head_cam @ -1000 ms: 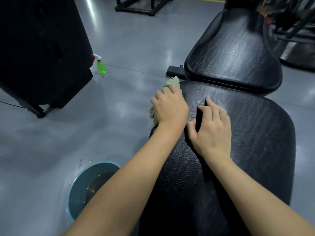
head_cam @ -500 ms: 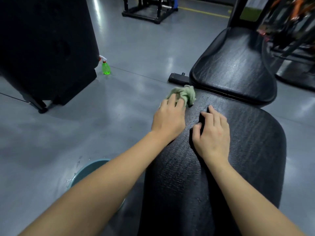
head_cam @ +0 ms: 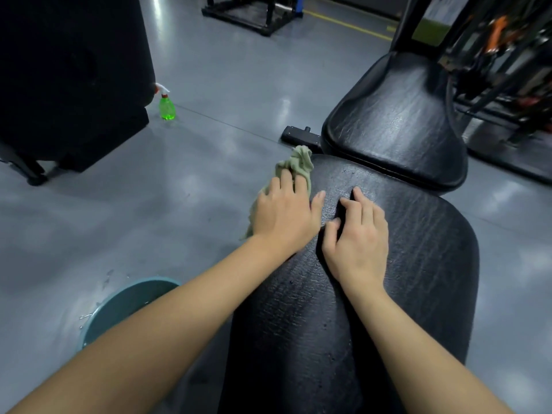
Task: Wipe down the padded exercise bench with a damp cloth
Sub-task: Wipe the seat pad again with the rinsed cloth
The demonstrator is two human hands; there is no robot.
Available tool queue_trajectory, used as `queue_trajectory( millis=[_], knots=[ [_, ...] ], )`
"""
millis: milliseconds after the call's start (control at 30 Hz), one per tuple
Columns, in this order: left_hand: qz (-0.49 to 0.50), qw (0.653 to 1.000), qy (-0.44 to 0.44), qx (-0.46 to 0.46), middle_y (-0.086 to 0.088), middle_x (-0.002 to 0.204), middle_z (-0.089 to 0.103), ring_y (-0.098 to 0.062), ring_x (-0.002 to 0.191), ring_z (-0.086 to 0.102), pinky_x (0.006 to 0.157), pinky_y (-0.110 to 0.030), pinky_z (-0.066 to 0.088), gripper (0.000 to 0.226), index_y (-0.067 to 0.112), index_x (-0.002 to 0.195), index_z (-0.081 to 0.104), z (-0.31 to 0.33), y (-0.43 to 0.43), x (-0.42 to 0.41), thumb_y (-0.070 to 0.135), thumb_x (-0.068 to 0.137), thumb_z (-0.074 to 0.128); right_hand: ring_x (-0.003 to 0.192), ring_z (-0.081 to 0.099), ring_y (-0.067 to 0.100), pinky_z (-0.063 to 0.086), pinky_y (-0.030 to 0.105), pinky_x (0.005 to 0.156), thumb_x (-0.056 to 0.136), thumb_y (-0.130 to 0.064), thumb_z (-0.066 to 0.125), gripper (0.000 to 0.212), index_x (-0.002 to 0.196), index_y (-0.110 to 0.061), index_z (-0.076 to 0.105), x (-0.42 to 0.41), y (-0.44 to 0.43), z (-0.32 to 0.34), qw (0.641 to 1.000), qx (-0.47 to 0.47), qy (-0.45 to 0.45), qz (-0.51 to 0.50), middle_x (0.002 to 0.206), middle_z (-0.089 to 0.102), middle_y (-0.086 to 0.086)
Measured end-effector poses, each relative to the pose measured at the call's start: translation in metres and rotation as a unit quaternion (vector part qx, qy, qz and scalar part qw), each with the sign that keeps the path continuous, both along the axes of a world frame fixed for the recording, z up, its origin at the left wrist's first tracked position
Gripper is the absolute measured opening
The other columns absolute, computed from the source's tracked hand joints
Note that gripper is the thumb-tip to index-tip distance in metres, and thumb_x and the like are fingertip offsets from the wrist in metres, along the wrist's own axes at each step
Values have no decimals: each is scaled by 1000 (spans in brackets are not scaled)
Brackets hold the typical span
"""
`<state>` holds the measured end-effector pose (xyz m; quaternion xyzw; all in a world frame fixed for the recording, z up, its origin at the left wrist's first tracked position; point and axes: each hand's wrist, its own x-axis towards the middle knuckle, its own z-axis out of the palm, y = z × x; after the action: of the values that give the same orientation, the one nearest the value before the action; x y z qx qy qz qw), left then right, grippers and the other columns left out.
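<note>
The black padded bench point(head_cam: 412, 288) runs away from me, with its long pad below and a second pad point(head_cam: 394, 121) beyond a gap. My left hand point(head_cam: 283, 213) presses a crumpled pale green cloth point(head_cam: 298, 162) against the long pad's far left edge. Its fingers lie over the cloth and its thumb is spread onto the pad. Part of the cloth hangs down the pad's side under my wrist. My right hand point(head_cam: 355, 234) rests on the pad just right of the left hand, fingers loosely bent, holding nothing. Small droplets dot the pad.
A teal bucket point(head_cam: 119, 306) stands on the grey floor at lower left, partly behind my left forearm. A green spray bottle point(head_cam: 166, 107) stands beside a large black machine point(head_cam: 71, 70). Racks and frames fill the far right point(head_cam: 501, 64) and top point(head_cam: 254, 13).
My left hand has worked the cloth along the pad's far left edge and now lies flatter over it. My right hand has stayed in place. The view has tilted up a little.
</note>
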<state>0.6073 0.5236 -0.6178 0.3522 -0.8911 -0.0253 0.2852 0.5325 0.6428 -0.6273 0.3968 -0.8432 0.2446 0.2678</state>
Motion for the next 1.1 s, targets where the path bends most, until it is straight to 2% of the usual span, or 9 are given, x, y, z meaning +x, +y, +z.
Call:
queue_trajectory(
  millis=[133, 267, 367, 467, 567, 667, 767, 900, 1100],
  knots=[
    [-21, 999, -6, 30, -12, 115, 66, -35, 105, 59, 77, -45, 47, 58, 12, 112, 63, 27, -20, -48, 57, 101, 27, 126, 51, 35, 37, 43, 110, 87, -20, 54, 37, 118, -3, 64, -2, -1, -1, 1000, 10, 3, -1, 142, 57, 17],
    [-59, 998, -6, 30, -3, 111, 71, -35, 99, 59, 75, -42, 44, 46, 21, 108, 63, 32, -35, -59, 50, 104, 28, 126, 50, 33, 36, 43, 109, 87, -21, 51, 38, 118, -4, 64, -1, -1, 0, 1000, 7, 1, -3, 142, 57, 15],
    [-86, 995, 15, 57, 6, 119, 68, -36, 97, 56, 79, -42, 48, 53, 25, 111, 64, 27, -35, -42, 57, 102, 22, 126, 50, 33, 37, 43, 108, 87, -21, 51, 38, 118, -5, 65, 0, -1, 0, 1000, 5, -5, -7, 143, 57, 14],
    [-102, 987, 20, 122, 9, 130, 64, -41, 99, 56, 89, -45, 50, 56, 31, 122, 61, 27, -38, -27, 62, 102, 19, 126, 51, 33, 39, 43, 108, 87, -21, 51, 38, 119, -5, 65, 2, -1, 3, 1000, 5, -11, -6, 143, 57, 14],
    [-85, 990, -10, 111, 8, 141, 57, -43, 101, 56, 89, -45, 50, 50, 32, 142, 51, 16, -36, -10, 55, 106, 26, 126, 51, 33, 38, 43, 108, 87, -20, 51, 38, 119, -5, 65, 1, 1, 3, 1000, 9, -14, 1, 143, 57, 14],
    [-88, 991, -22, 102, 8, 144, 56, -43, 102, 57, 92, -44, 49, 63, 33, 152, 40, 4, -29, 15, 62, 101, 17, 126, 50, 33, 38, 43, 109, 87, -18, 52, 38, 120, -4, 64, -1, 2, 2, 1000, 14, -11, 1, 143, 56, 15],
    [-80, 988, -33, 130, 8, 145, 53, -40, 104, 52, 87, -44, 48, 59, 34, 154, 36, -4, -18, 35, 61, 103, 24, 126, 49, 33, 37, 43, 109, 86, -18, 52, 37, 119, -4, 64, 0, 1, 2, 1000, 15, -9, 4, 143, 56, 15],
    [-7, 998, -64, 24, -7, 140, 56, -36, 93, 52, 71, -43, 45, 59, 23, 148, 48, -22, 16, 54, 56, 101, 34, 126, 49, 33, 37, 43, 109, 87, -19, 49, 38, 119, -4, 64, 1, 1, 1, 1000, 7, -11, 2, 143, 56, 14],
    [8, 999, -47, 6, -13, 134, 58, -35, 103, 53, 74, -43, 46, 63, 17, 144, 52, -8, 3, 11, 59, 100, 34, 123, 51, 35, 40, 44, 107, 87, -18, 49, 38, 118, -3, 65, -2, 0, 0, 1000, -4, 8, 4, 141, 58, 16]
  ],
)
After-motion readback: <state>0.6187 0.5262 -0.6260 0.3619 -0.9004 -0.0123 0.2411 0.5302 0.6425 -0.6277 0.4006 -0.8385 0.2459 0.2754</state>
